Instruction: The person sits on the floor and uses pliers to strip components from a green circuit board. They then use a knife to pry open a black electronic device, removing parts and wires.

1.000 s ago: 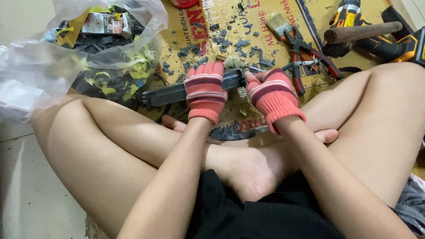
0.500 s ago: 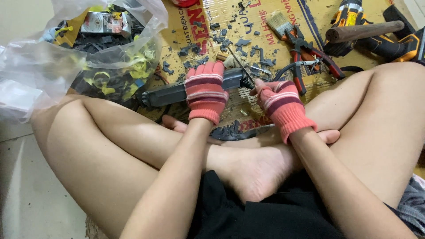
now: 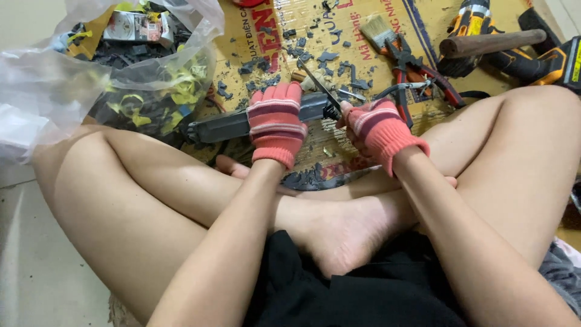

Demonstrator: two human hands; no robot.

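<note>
A long dark grey bar-shaped device (image 3: 227,126) lies across the cardboard in front of my crossed legs. My left hand (image 3: 276,122), in a red striped glove, wraps around its middle. Just to the right, my right hand (image 3: 375,126), gloved the same, grips a thin metal screwdriver (image 3: 316,77) whose shaft slants up and to the left from the device's right end. The device's right end is hidden between the two gloves.
A clear plastic bag (image 3: 72,72) full of black and yellow scrap sits at the left. Red-handled pliers (image 3: 417,69), a small brush (image 3: 376,27), a wooden-handled hammer (image 3: 493,42) and a yellow-black drill (image 3: 548,60) lie at the right. Dark fragments litter the cardboard (image 3: 351,18).
My right hand has shifted slightly right and down from the bar's end, and the thin screwdriver shaft now shows slanting up from between the gloves. My left hand keeps its grip.
</note>
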